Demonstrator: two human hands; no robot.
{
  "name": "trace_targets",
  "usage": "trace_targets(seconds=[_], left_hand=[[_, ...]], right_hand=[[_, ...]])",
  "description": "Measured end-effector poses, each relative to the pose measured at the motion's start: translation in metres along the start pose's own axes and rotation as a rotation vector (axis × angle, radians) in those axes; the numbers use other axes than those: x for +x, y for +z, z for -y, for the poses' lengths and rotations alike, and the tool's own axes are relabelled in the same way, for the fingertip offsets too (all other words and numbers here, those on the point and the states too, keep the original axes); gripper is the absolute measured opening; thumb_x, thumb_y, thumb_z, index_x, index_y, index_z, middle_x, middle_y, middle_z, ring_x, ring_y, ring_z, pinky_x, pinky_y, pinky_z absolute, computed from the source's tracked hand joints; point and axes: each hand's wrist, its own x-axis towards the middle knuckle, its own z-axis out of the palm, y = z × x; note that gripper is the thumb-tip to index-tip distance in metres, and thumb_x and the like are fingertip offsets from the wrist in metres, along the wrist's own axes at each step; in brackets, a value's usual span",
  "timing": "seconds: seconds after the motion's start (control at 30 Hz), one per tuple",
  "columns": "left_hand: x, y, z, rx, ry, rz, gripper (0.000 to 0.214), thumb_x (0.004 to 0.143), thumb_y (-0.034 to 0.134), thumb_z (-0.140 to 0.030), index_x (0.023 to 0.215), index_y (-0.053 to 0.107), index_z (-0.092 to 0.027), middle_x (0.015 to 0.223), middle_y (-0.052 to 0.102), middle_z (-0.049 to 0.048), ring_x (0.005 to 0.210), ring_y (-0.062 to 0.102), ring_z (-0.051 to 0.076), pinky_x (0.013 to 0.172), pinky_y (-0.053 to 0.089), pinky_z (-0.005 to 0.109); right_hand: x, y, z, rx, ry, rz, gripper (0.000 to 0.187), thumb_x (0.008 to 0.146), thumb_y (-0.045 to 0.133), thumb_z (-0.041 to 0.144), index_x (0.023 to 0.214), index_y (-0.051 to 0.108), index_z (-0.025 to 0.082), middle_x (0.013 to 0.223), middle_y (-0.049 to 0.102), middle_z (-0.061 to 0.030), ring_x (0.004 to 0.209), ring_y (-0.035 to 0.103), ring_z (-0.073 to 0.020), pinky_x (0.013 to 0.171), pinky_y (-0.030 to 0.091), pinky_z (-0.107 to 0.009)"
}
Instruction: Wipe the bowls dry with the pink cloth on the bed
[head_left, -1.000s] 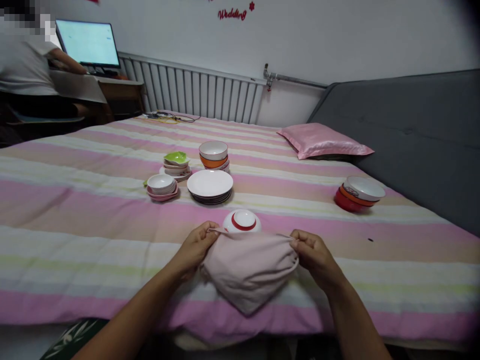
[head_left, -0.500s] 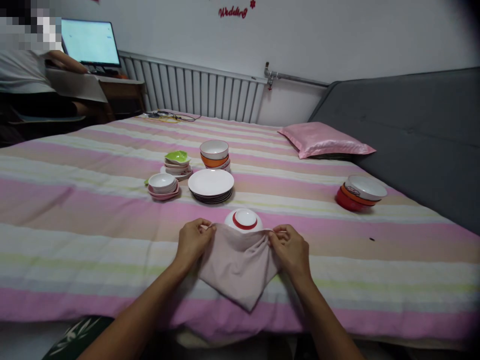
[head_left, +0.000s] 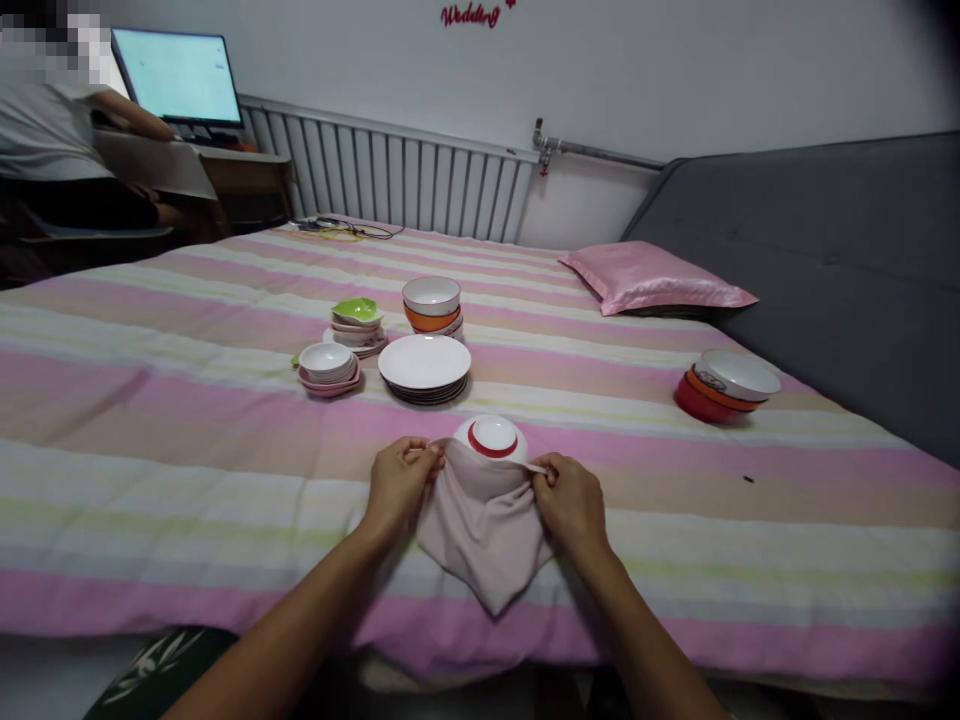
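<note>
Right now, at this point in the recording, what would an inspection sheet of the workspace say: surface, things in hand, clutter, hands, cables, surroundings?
Surface: striped bedspread, creased in places.
Things in hand: pale pink cloth, its top edge hiding part of an upside-down white bowl; contact between them unclear.
Clutter: plate stack and small white dishes beyond the cloth; bowl stack behind the plates; right-hand bowl stack; small dark object, unidentified.
Hands: left hand and right hand each pinch the cloth's upper edge.
Cables: black and yellow cords at the bed's far edge.
Surroundings: pink pillow, grey headboard, radiator, lit monitor, seated person.
</note>
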Motion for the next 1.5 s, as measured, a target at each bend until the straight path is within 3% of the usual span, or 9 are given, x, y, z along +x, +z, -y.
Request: trace_targets(seconds=[0.07, 0.17, 0.3, 0.5, 0.67, 0.8, 1.0, 1.2, 1.5], left_hand=[[0.0, 0.0, 0.0, 0.039, 0.006, 0.007, 0.03, 0.061, 0.075, -0.03, 0.083, 0.061, -0.014, 0.069, 0.069, 0.0062, 0.065, 0.066, 0.017, 0.062, 0.05, 0.026], [-0.003, 0.003, 0.0, 0.09, 0.027, 0.013, 0.041, 0.056, 0.076, -0.021, 0.093, 0.061, -0.015, 0.084, 0.071, 0.0084, 0.075, 0.068, 0.02, 0.067, 0.052, 0.029], [-0.012, 0.007, 0.003, 0.208, 0.11, 0.082, 0.054, 0.059, 0.074, -0.021, 0.11, 0.054, -0.016, 0.107, 0.068, 0.0157, 0.096, 0.068, 0.024, 0.084, 0.054, 0.038], [-0.03, 0.012, 0.007, 0.447, 0.351, 0.184, 0.065, 0.067, 0.067, -0.024, 0.128, 0.044, -0.014, 0.132, 0.056, 0.0184, 0.121, 0.056, 0.027, 0.105, 0.043, 0.045], [-0.034, 0.015, 0.008, 0.59, 0.415, 0.225, 0.076, 0.071, 0.063, -0.031, 0.138, 0.038, -0.007, 0.141, 0.048, 0.0215, 0.13, 0.047, 0.032, 0.109, 0.038, 0.049], [-0.027, 0.015, 0.018, 0.674, 0.483, 0.271, 0.078, 0.078, 0.055, -0.036, 0.142, 0.031, 0.002, 0.149, 0.035, 0.0263, 0.14, 0.033, 0.033, 0.115, 0.03, 0.049], [-0.022, 0.018, 0.036, 0.826, 0.58, 0.293, 0.072, 0.085, 0.048, -0.03, 0.145, 0.025, 0.002, 0.152, 0.025, 0.0279, 0.143, 0.021, 0.033, 0.117, 0.025, 0.051], [-0.028, 0.02, 0.047, 0.979, 0.712, 0.253, 0.068, 0.088, 0.042, -0.019, 0.148, 0.016, -0.004, 0.154, 0.021, 0.028, 0.144, 0.015, 0.033, 0.114, 0.029, 0.055], [-0.031, 0.019, 0.053, 1.089, 0.853, 0.199, 0.075, 0.091, 0.039, -0.014, 0.151, -0.005, -0.012, 0.154, 0.015, 0.0292, 0.143, 0.013, 0.034, 0.11, 0.035, 0.056]], right_hand=[[0.001, -0.004, 0.003, -0.011, 0.069, 0.002, 0.023, 0.078, 0.05, 0.02, 0.086, 0.071, 0.022, 0.071, 0.069, -0.0043, 0.07, 0.064, -0.022, 0.062, 0.041, -0.029], [0.001, -0.007, 0.01, 0.048, 0.106, -0.101, 0.025, 0.079, 0.049, 0.02, 0.092, 0.07, 0.022, 0.066, 0.069, -0.0029, 0.067, 0.065, -0.0221, 0.061, 0.041, -0.029], [0.001, -0.002, 0.015, 0.197, 0.055, -0.185, 0.024, 0.08, 0.049, 0.023, 0.094, 0.068, 0.019, 0.078, 0.073, -0.006, 0.074, 0.07, -0.0217, 0.066, 0.047, -0.029], [-0.001, 0.011, 0.011, 0.284, 0.04, -0.076, 0.039, 0.085, 0.048, 0.032, 0.12, 0.055, 0.016, 0.101, 0.073, -0.0121, 0.093, 0.07, -0.0247, 0.082, 0.052, -0.037], [-0.009, 0.018, 0.011, 0.34, 0.031, -0.041, 0.05, 0.087, 0.045, 0.04, 0.128, 0.041, 0.012, 0.116, 0.066, -0.018, 0.104, 0.066, -0.0288, 0.089, 0.051, -0.045], [-0.016, 0.027, 0.013, 0.309, -0.092, -0.023, 0.054, 0.088, 0.042, 0.045, 0.13, 0.041, 0.012, 0.131, 0.056, -0.0208, 0.119, 0.057, -0.0315, 0.098, 0.045, -0.05], [-0.02, 0.047, 0.007, 0.17, -0.255, 0.012, 0.072, 0.089, 0.04, 0.047, 0.146, 0.023, 0.005, 0.152, 0.029, -0.0228, 0.143, 0.025, -0.0315, 0.113, 0.029, -0.052], [-0.027, 0.059, 0.008, 0.014, -0.284, -0.03, 0.078, 0.09, 0.041, 0.047, 0.149, 0.013, 0.004, 0.154, 0.021, -0.0245, 0.145, 0.018, -0.0327, 0.113, 0.027, -0.053], [-0.035, 0.065, 0.01, -0.032, -0.286, -0.06, 0.078, 0.091, 0.039, 0.041, 0.15, 0.002, 0.008, 0.155, 0.014, -0.0233, 0.145, 0.014, -0.0341, 0.112, 0.028, -0.055]])
